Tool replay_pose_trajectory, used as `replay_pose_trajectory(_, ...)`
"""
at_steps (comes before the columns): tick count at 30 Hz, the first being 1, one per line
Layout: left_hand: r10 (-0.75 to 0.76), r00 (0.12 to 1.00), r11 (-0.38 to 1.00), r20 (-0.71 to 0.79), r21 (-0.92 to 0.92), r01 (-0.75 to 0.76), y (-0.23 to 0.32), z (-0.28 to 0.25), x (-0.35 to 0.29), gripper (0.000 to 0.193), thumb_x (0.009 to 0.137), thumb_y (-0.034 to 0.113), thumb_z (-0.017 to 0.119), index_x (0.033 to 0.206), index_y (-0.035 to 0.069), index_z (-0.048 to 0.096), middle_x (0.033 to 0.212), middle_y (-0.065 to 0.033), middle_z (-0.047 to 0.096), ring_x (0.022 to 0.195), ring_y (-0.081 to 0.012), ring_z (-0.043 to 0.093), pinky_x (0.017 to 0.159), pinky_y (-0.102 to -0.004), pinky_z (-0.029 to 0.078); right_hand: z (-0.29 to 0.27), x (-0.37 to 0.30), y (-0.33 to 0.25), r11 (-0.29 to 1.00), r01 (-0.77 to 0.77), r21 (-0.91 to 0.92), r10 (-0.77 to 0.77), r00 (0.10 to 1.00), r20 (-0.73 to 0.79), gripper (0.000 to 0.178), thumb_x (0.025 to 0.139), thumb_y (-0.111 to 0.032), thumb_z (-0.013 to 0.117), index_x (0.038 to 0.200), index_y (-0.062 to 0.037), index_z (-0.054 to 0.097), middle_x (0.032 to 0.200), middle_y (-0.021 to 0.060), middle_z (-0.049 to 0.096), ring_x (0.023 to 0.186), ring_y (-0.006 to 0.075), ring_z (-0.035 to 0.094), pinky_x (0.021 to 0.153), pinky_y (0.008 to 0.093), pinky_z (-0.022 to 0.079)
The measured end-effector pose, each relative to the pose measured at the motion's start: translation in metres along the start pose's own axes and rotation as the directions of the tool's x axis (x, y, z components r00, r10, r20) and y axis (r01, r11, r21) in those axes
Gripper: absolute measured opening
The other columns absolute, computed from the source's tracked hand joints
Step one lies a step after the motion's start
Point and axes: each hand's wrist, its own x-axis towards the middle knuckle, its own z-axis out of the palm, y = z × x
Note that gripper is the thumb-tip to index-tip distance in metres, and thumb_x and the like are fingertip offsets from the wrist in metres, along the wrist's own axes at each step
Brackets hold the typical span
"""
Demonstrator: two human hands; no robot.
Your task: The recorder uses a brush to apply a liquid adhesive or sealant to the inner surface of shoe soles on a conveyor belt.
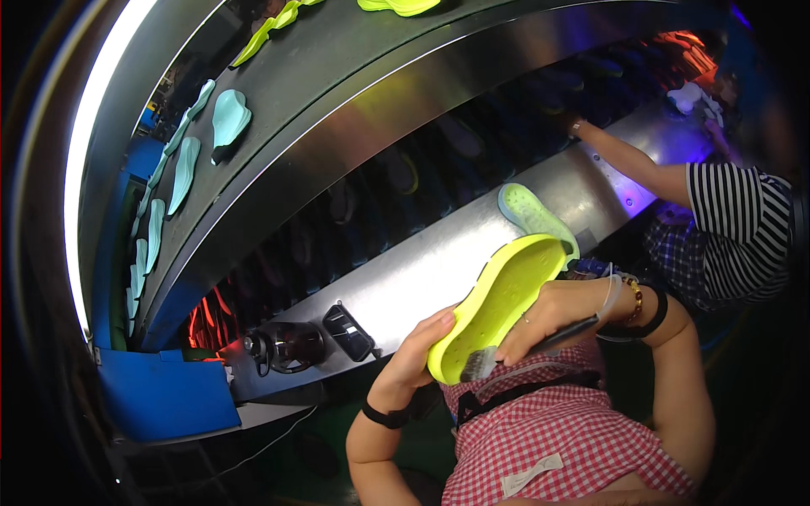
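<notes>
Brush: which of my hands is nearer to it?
Right. Your right hand grips the brush; your left hand holds the left edge of the yellow sole, apart from the brush.

2 forearms (384, 422) angle inward — left grip (424, 346) clasped, right grip (557, 312) curled closed.

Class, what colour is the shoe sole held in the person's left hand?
The shoe sole is bright yellow-green; it shows best in the head view.
</notes>
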Motion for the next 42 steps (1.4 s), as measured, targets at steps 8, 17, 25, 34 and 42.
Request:
replay_pose_trajectory(8,-0.012,0.999,1.000,-0.030,0.005,0.012,0.000,0.000,-0.011,0.055,0.086,0.033,0.042,0.125,-0.005,0.038,0.119,-0.0187,0.049,0.104,-0.0265,0.053,0.088,-0.0341,0.043,-0.006,-0.020,-0.003,0.999,-0.022,-0.041,0.018,0.995,-0.102,0.022,0.079,-0.007,0.057,0.100,-0.0047,0.062,0.101,0.0123,0.062,0.095,0.0247,0.060,0.082,0.0307,0.048)
replay_pose_trajectory(17,0.074,0.995,0.994,-0.074,0.085,-0.067,-0.003,-0.008,-0.033,0.063,0.083,0.034,0.046,0.126,-0.010,0.033,0.119,-0.0189,0.049,0.104,-0.0218,0.052,0.088,-0.0287,0.040,-0.006,-0.036,-0.010,0.992,-0.127,0.007,0.126,0.975,-0.185,0.022,0.076,-0.003,0.062,0.097,-0.0023,0.063,0.098,0.0147,0.063,0.094,0.0248,0.061,0.083,0.0305,0.048)
replay_pose_trajectory(25,0.167,0.979,0.979,-0.114,-0.097,-0.179,-0.012,-0.030,-0.045,0.061,0.081,0.029,0.044,0.127,-0.009,0.033,0.117,-0.0196,0.050,0.102,-0.0243,0.054,0.089,-0.0301,0.040,-0.007,-0.049,-0.004,0.953,-0.302,0.000,0.295,0.933,-0.206,0.024,0.074,-0.005,0.066,0.097,-0.0001,0.062,0.098,0.0144,0.063,0.094,0.0225,0.060,0.084,0.0292,0.047)
replay_pose_trajectory(34,0.262,0.947,0.927,-0.185,-0.223,-0.300,-0.034,-0.001,0.009,0.054,0.085,0.033,0.035,0.125,-0.002,0.037,0.116,-0.0202,0.050,0.100,-0.0322,0.053,0.081,-0.0411,0.046,0.016,-0.006,0.020,0.960,-0.153,0.233,0.253,0.829,-0.499,0.019,0.077,-0.007,0.062,0.095,-0.0020,0.064,0.080,0.0071,0.065,0.067,0.0094,0.059,0.061,0.0209,0.047)
replay_pose_trajectory(42,0.302,0.912,0.845,-0.278,-0.364,-0.391,-0.052,-0.011,0.026,0.052,0.086,0.036,0.029,0.123,0.001,0.039,0.112,-0.0201,0.051,0.092,-0.0348,0.055,0.070,-0.0445,0.048,0.023,-0.007,0.037,0.936,-0.146,0.320,0.320,0.728,-0.606,0.017,0.077,-0.008,0.063,0.092,-0.0005,0.065,0.079,0.0078,0.065,0.068,0.0088,0.058,0.062,0.0203,0.046)
